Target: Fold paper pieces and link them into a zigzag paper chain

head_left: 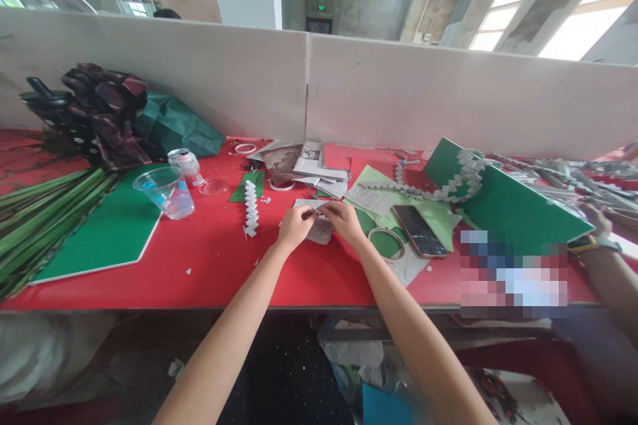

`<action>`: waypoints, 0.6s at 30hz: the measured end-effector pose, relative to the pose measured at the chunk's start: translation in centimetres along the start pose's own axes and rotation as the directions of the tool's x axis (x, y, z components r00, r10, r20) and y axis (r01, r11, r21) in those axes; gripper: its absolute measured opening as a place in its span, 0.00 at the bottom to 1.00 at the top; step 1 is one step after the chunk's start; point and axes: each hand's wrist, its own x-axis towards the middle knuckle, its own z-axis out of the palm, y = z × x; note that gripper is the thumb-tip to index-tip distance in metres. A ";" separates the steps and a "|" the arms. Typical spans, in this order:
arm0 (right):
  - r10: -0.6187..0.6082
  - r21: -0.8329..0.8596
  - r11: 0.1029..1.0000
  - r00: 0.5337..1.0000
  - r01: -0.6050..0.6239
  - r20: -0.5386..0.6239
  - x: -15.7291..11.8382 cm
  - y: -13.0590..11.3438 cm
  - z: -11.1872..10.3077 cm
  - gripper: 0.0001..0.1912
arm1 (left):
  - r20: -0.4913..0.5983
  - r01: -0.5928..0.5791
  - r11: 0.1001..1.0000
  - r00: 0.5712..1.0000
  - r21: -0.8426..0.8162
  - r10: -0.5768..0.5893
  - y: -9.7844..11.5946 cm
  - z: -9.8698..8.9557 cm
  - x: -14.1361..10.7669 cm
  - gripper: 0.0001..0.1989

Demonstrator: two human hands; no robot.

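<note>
My left hand [296, 224] and my right hand [343, 219] meet over the red table, fingertips pinched together on a small piece of paper [319, 209]. Its exact shape is mostly hidden by my fingers. Beneath and between the hands lies a printed paper sheet [319, 232]. To the left of my left hand rests a short zigzag chain of folded paper [251, 209], partly over a green card [254, 179]. A roll of tape [387, 244] and a dark-screened phone [419, 231] lie beyond my right wrist, on pale green paper [443, 216].
A plastic cup [172, 196], a can [185, 165] and long green leaves [60, 212] occupy the left. Printed papers [319, 163] are piled at the back. A longer folded-paper chain [438, 194] hangs over a green board [513, 206]. Another person's arm [605, 265] reaches in at right.
</note>
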 end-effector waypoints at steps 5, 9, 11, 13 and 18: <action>0.007 -0.033 0.999 1.000 -0.008 -0.014 0.1 0.2 0.1 0.10 | 0.038 0.015 1.000 0.999 -0.002 -0.015 0.4 0.0 -0.1 0.09; 0.000 0.063 0.998 1.000 -0.001 0.020 0.1 0.0 0.1 0.09 | 0.009 0.029 0.997 1.000 -0.069 -0.029 0.8 -0.1 -0.1 0.09; -0.023 0.129 0.991 0.999 0.026 -0.024 0.0 -0.2 0.1 0.09 | -0.003 0.073 0.981 0.997 -0.182 -0.074 0.8 -0.3 0.0 0.10; -0.065 0.152 0.985 0.991 0.082 -0.118 -0.1 -0.4 0.2 0.13 | 0.000 0.163 0.927 0.985 -0.337 -0.174 0.6 -0.4 0.2 0.11; -0.154 0.060 0.985 0.984 0.160 -0.090 -0.4 -0.6 0.3 0.03 | 0.063 0.319 0.765 0.937 -0.559 -0.345 0.5 -0.8 0.2 0.15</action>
